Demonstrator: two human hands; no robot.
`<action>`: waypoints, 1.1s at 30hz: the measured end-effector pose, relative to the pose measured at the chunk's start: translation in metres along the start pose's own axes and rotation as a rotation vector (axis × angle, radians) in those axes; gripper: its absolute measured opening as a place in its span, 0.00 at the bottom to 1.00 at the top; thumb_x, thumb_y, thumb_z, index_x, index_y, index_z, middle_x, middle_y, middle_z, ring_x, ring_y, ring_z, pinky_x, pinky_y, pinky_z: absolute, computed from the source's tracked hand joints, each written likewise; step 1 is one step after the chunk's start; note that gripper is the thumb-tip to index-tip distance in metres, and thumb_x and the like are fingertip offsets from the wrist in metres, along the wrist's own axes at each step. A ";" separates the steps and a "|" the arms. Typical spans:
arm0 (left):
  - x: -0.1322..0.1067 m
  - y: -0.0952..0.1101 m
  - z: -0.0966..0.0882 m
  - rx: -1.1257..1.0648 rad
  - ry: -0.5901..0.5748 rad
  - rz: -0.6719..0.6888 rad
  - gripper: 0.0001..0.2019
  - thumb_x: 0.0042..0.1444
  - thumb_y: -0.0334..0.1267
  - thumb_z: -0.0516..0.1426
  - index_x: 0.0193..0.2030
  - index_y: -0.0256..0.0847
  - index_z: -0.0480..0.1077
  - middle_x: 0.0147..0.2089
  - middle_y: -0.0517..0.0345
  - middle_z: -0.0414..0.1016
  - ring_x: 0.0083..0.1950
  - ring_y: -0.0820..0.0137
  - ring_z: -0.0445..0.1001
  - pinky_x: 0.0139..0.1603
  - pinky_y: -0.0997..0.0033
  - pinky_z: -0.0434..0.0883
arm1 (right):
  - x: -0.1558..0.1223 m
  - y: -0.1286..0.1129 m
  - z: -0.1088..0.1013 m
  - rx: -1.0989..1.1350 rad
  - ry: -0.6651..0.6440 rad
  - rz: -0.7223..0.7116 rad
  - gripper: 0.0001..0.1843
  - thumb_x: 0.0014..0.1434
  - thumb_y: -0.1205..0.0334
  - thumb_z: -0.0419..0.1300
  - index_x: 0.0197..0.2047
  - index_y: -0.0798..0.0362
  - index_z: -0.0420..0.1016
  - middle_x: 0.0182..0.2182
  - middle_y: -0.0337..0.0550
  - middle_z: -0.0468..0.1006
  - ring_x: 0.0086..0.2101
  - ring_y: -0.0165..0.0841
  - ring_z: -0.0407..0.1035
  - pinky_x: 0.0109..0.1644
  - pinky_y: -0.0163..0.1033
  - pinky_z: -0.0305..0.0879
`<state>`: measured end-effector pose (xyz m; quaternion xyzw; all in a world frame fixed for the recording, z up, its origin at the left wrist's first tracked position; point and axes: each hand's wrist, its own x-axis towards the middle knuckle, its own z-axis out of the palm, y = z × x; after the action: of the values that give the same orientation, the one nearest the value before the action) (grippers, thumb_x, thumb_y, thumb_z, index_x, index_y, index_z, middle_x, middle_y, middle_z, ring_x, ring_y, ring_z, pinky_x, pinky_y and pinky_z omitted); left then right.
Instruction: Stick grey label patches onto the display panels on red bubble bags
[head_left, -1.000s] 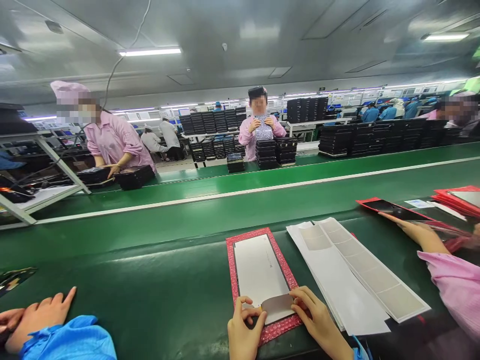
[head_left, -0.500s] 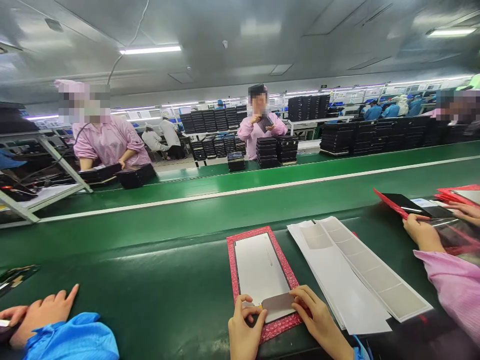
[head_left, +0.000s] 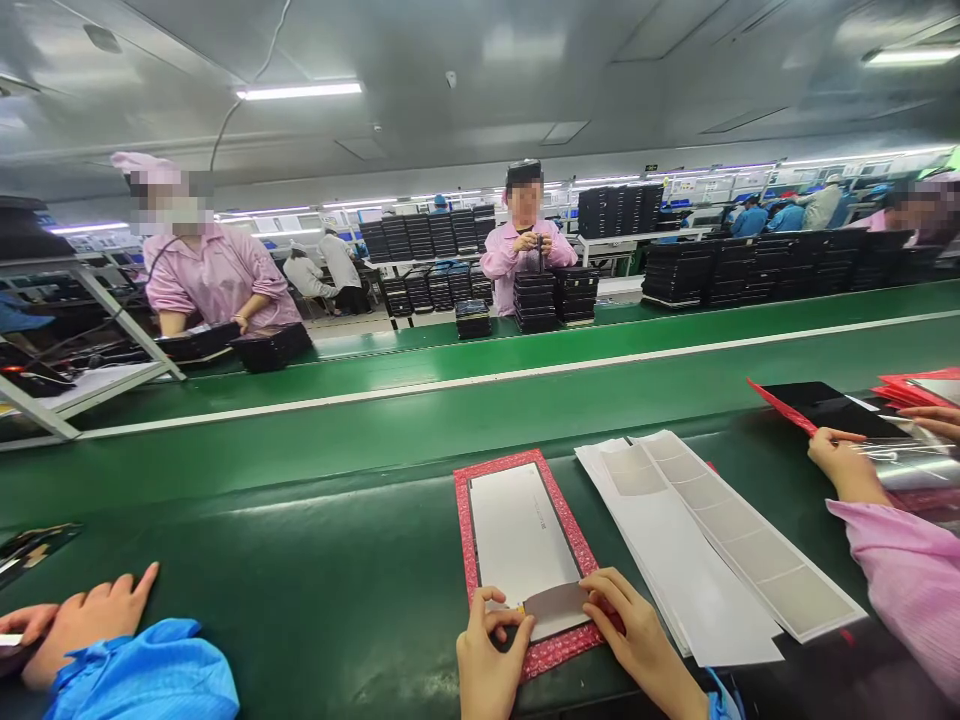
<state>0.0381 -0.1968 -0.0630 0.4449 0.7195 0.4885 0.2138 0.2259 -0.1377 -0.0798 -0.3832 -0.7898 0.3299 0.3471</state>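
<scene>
My left hand [head_left: 491,645] and my right hand [head_left: 637,635] sit at the bottom middle of the view. Their fingertips pinch the two ends of a small grey-brown film strip [head_left: 555,604]. That strip lies across the lower end of a white rectangular panel [head_left: 517,535], which rests on a red bubble-wrap mat [head_left: 463,530]. To the right of my right hand lie overlapping white sheets with grey-beige label patches [head_left: 750,555]. They do not touch my hand.
A pink-sleeved co-worker's hand [head_left: 844,460] works clear film over a black panel [head_left: 825,405] at right. A blue-sleeved co-worker's hand [head_left: 82,630] rests at lower left. Green conveyor belts [head_left: 480,425] run across, with stacks of black trays [head_left: 536,302] and standing co-workers beyond.
My hands and the film strip stay nearly still. The co-worker at right has drawn the clear film across the black panel.
</scene>
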 end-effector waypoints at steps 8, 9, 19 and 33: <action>0.000 0.000 -0.001 -0.025 -0.010 -0.021 0.20 0.42 0.53 0.59 0.35 0.45 0.58 0.21 0.65 0.75 0.22 0.71 0.65 0.30 0.72 0.64 | 0.001 0.004 0.000 -0.021 -0.012 -0.009 0.11 0.62 0.64 0.45 0.47 0.46 0.61 0.42 0.43 0.64 0.35 0.28 0.66 0.41 0.35 0.65; 0.000 0.000 0.000 -0.024 -0.010 -0.016 0.20 0.42 0.53 0.59 0.36 0.45 0.58 0.21 0.65 0.75 0.22 0.71 0.65 0.30 0.72 0.64 | 0.001 0.005 0.000 -0.024 -0.010 -0.010 0.12 0.62 0.65 0.45 0.48 0.46 0.61 0.42 0.43 0.64 0.35 0.28 0.66 0.41 0.34 0.65; 0.001 0.000 -0.002 -0.045 -0.009 -0.007 0.20 0.42 0.52 0.59 0.36 0.44 0.58 0.21 0.64 0.75 0.22 0.71 0.64 0.30 0.72 0.63 | 0.000 0.007 0.001 -0.034 -0.011 -0.032 0.11 0.62 0.66 0.45 0.48 0.47 0.59 0.42 0.42 0.64 0.35 0.26 0.65 0.41 0.33 0.64; 0.001 -0.004 0.000 -0.041 -0.020 -0.039 0.20 0.42 0.51 0.59 0.37 0.45 0.57 0.21 0.67 0.74 0.23 0.70 0.63 0.32 0.71 0.63 | 0.002 0.005 -0.001 -0.053 -0.013 -0.033 0.11 0.62 0.66 0.46 0.47 0.47 0.59 0.42 0.41 0.64 0.36 0.25 0.66 0.42 0.32 0.64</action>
<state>0.0360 -0.1965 -0.0666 0.4313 0.7156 0.4946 0.2395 0.2278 -0.1334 -0.0827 -0.3769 -0.8068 0.3057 0.3369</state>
